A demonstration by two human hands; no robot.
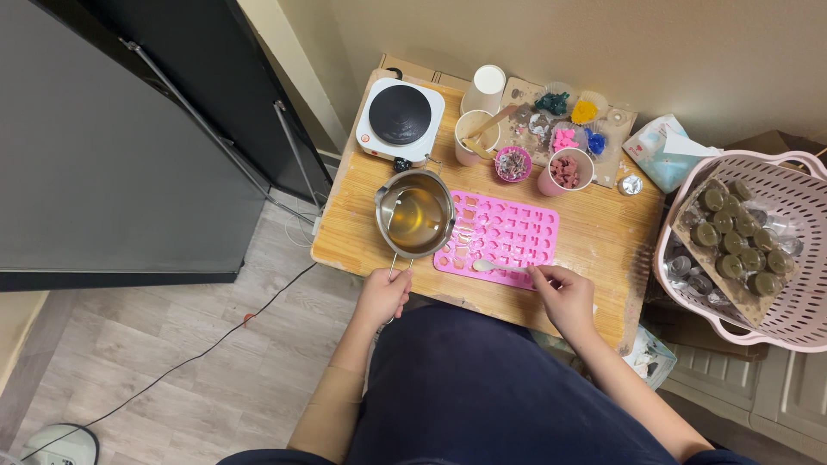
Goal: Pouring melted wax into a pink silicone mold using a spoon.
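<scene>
- Head view: a small steel pot [416, 213] of amber liquid is seen on the wooden counter [594, 237], its thin handle gripped by the closed left hand [383, 294] at the counter's near edge.
- A spoon [497, 267] is pinched by the right hand [564, 294], its bowl resting over the near edge of a pink mould tray [500, 232] that lies just beside the pot.
- A white hotplate [401, 119] with a black disc is set behind the pot.
- Cups [476, 138] and small bowls of coloured pieces [564, 138] are grouped at the far side of the counter.
- A pink basket [792, 258] holding round dark pieces on a board is placed to the right, off the counter.
- A dark cabinet [112, 146] is seen on the left, above a grey floor [172, 344] crossed by a cable.
</scene>
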